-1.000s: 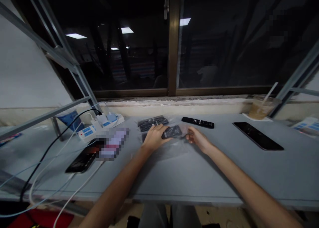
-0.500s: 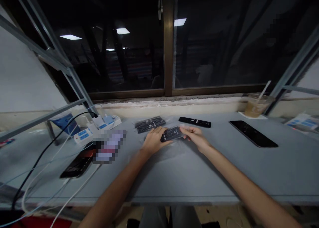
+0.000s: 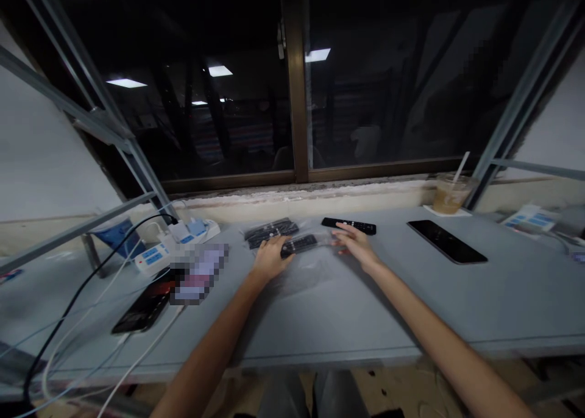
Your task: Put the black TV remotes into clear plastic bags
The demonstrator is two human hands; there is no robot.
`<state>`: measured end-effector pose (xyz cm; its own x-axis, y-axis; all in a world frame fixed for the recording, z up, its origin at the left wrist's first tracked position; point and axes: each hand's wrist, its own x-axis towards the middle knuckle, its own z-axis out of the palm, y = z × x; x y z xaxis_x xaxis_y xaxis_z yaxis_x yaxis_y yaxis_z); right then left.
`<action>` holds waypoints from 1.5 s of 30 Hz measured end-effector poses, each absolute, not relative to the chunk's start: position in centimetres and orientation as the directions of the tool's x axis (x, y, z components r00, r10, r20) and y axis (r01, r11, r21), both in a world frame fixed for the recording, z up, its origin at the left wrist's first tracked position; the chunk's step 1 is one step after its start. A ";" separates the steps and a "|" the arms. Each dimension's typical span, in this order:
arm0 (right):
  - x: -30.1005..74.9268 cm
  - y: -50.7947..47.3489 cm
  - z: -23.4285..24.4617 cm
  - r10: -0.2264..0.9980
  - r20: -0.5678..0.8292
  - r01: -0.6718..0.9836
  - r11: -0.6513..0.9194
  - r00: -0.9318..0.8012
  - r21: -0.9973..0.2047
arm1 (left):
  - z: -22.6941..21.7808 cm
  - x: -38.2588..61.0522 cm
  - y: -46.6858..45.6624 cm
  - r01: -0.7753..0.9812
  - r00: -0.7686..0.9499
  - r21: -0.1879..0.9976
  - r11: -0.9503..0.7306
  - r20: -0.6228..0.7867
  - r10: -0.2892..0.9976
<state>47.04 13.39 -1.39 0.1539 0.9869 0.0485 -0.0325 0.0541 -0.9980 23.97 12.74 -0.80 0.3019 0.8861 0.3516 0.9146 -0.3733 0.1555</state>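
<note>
A black remote control [image 3: 299, 245] in a clear plastic sleeve lies between my hands, just above the desk. My left hand [image 3: 271, 256] is closed on its left end. My right hand [image 3: 356, 245] is off the remote, its fingers apart, near the sleeve's loose right end [image 3: 325, 239]; I cannot tell whether they touch the plastic. Just beyond my right fingertips a bare black remote [image 3: 350, 225] lies on the desk. Behind my left hand, more dark remotes [image 3: 269, 231] rest in clear wrapping. A crumpled clear plastic bag [image 3: 304, 278] is spread below the held remote.
To the left are a white power strip [image 3: 153, 259] with plugs and cables, a blue cup [image 3: 119, 235], a phone [image 3: 146, 305] and a blurred-out screen [image 3: 201, 275]. On the right lie a dark tablet-like device [image 3: 445, 241] and a drink cup with a straw [image 3: 450, 195]. A window stands behind.
My right hand has let go of the remote's right end and its fingers have opened. The held remote has shifted slightly left and lower with my left hand. The camera view has turned slightly.
</note>
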 end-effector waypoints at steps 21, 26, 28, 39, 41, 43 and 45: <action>50.2 13.7 -3.5 0.899 0.303 0.896 -0.181 0.318 -0.404 | -0.3 23.8 12.4 0.791 0.356 0.298 -0.534 0.486 0.798; 50.2 13.5 -3.0 0.901 0.297 0.905 -0.190 0.315 -0.381 | 0.1 25.6 10.6 0.586 0.626 0.354 -0.729 0.374 0.684; 50.2 13.4 -2.9 0.904 0.295 0.908 -0.190 0.310 -0.372 | -0.3 26.1 10.1 0.584 0.666 0.336 -0.739 0.323 0.672; 50.2 13.6 -3.0 0.912 0.232 0.896 -0.237 0.338 -0.375 | -1.2 26.4 10.5 0.629 0.688 0.227 -0.744 0.284 0.668; 50.3 13.6 -3.1 0.922 0.212 0.901 -0.233 0.324 -0.367 | -1.1 26.3 10.5 0.662 0.672 0.195 -0.723 0.272 0.689; 50.3 13.7 -3.2 0.929 0.207 0.907 -0.218 0.306 -0.360 | -1.0 26.3 10.5 0.716 0.614 0.189 -0.672 0.288 0.735; 50.3 13.7 -3.2 0.932 0.209 0.911 -0.208 0.294 -0.355 | -1.1 26.2 10.7 0.774 0.521 0.199 -0.602 0.341 0.782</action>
